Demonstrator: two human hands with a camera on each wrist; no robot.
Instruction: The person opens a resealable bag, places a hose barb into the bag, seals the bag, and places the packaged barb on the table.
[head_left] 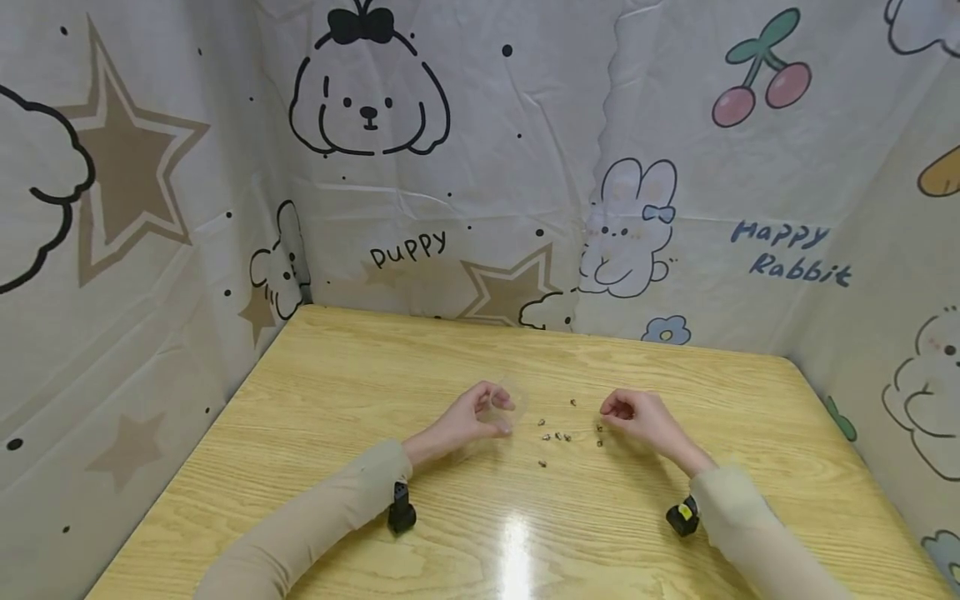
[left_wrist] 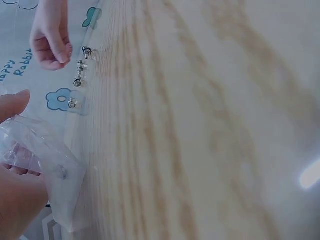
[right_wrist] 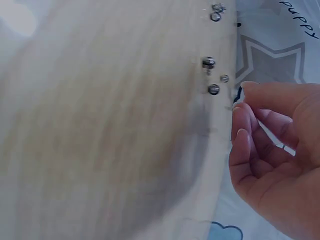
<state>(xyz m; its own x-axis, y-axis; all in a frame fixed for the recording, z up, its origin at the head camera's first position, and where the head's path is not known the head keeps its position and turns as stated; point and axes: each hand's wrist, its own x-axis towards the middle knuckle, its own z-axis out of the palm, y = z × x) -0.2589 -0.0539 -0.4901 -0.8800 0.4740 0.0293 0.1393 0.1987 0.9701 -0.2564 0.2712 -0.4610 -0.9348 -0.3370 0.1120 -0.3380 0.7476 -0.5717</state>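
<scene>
My left hand [head_left: 480,412] grips a clear plastic bag [left_wrist: 62,172], its thumb and fingers curled round the bag's mouth. Through the film a small dark piece shows in the bag. At the right, my right hand [head_left: 633,414] is low over the table, fingers loosely bent and thumb near the index fingertip; no thing shows between them in the right wrist view. Several small shiny metal pieces [head_left: 558,437] with round heads and short stems lie scattered between the hands. One metal piece [head_left: 599,443] lies just below the right fingertips, and another metal piece [head_left: 573,402] lies farther back.
The wooden table [head_left: 337,358] has a bright light reflection near its front. A printed cloth [head_left: 480,167] hangs behind it and at both sides. Black wrist cameras [head_left: 401,510] sit below both sleeves.
</scene>
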